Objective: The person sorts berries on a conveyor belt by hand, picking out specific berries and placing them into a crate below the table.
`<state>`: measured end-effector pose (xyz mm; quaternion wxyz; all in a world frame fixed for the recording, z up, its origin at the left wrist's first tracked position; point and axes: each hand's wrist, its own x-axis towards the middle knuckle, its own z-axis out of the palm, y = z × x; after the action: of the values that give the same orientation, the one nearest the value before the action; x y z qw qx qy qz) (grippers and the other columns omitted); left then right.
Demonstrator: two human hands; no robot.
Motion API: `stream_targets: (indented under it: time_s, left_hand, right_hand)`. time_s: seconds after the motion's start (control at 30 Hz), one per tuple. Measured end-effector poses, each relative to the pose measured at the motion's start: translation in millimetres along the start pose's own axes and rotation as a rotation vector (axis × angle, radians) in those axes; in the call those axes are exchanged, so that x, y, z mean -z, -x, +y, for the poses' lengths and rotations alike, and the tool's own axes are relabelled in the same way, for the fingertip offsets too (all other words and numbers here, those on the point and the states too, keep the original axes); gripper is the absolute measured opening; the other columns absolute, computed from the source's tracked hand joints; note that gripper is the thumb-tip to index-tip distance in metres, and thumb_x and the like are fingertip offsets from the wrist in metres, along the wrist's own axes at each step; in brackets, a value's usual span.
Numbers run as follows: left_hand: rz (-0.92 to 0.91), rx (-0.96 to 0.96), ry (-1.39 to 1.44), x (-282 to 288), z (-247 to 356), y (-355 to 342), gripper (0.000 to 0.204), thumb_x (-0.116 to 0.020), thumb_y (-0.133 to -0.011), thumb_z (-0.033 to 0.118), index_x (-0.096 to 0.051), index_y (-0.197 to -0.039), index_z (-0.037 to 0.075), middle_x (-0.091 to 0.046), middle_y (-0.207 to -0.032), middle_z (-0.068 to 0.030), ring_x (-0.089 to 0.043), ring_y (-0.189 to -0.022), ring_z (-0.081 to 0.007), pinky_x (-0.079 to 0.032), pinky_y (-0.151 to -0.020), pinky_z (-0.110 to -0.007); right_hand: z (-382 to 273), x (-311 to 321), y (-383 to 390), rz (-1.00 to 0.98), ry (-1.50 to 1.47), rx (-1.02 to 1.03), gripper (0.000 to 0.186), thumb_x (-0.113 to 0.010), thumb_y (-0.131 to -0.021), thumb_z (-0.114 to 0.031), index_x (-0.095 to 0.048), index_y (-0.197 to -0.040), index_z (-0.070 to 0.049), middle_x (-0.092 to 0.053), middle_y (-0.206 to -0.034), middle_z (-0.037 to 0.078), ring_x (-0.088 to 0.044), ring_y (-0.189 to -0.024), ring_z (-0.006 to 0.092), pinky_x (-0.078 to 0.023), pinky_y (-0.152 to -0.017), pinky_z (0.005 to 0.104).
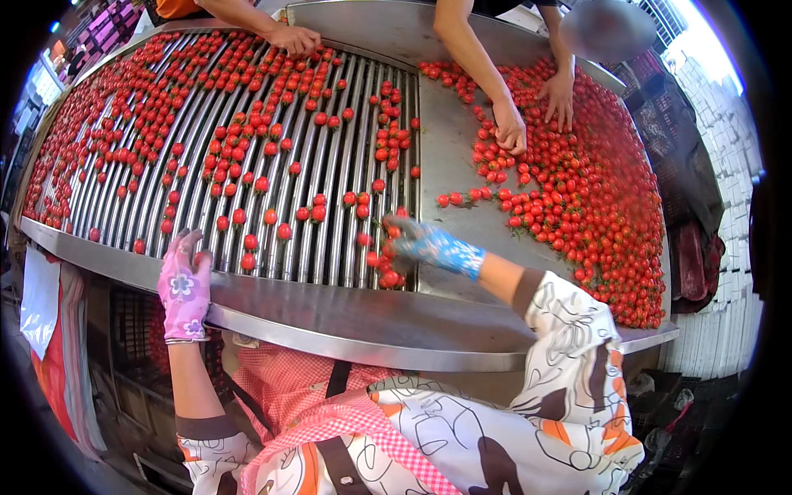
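Red cherry tomatoes (238, 154) with green stem ends lie scattered over a bed of metal rollers (330, 247). My left hand (183, 289), in a pink flowered glove, is at the near metal rim, its fingers curled about a cherry tomato (200, 259). At the right end of the rollers, my right hand (425, 246) in a blue patterned glove reaches over a small group of cherry tomatoes (386, 271). Its fingers and thumb are apart beside them; the glove partly hides that group.
A large heap of cherry tomatoes (577, 210) covers much of the metal tray (450, 157) on the right. Across it, a co-worker's two bare hands (510, 128) touch the heap. Another person's hand (295, 40) is over the far rollers. Dark crates (660, 107) stand right.
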<state>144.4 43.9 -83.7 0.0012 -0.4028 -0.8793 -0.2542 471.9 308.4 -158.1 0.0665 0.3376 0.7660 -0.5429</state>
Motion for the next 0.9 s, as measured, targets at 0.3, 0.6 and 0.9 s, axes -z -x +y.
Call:
stream_targets:
  time_s: [0.3,0.6,0.9]
  left_hand:
    - [0.064,-0.014,0.036,-7.3,4.3,3.6,0.03,-0.064,-0.082,0.014,-0.062,-0.112,0.016,-0.06,-0.119,-0.0101,-0.057,-0.111,-0.0268,-0.047,-0.09,-0.037]
    - [-0.059,-0.145,0.267,-16.7,50.9,1.3,0.048,-0.063,-0.083,0.01,-0.05,-0.129,0.006,-0.057,-0.126,-0.0141,-0.058,-0.112,-0.0292,-0.046,-0.095,-0.037]
    - [-0.1,-0.242,0.462,-37.0,76.4,9.7,0.039,-0.065,-0.082,0.005,-0.056,-0.12,0.005,-0.063,-0.114,-0.0128,-0.061,-0.103,-0.0269,-0.048,-0.089,-0.034]
  right_hand:
    - [-45.4,-17.6,-122.5,0.321,0.906,0.388,0.037,-0.066,-0.077,-0.02,-0.061,-0.11,-0.004,-0.064,-0.101,0.018,-0.058,-0.102,0.0354,-0.044,-0.092,0.0428]
    - [-128.3,-19.3,-103.8,0.206,0.123,0.132,0.062,-0.069,-0.076,-0.053,-0.062,-0.096,0.005,-0.065,-0.089,0.021,-0.065,-0.085,0.0242,-0.051,-0.08,0.0365]
    - [-141.0,-43.7,-54.0,-0.404,-0.592,0.331,0.046,-0.06,-0.09,-0.041,-0.062,-0.112,-0.001,-0.067,-0.099,0.009,-0.064,-0.088,0.0148,-0.052,-0.081,0.0283]
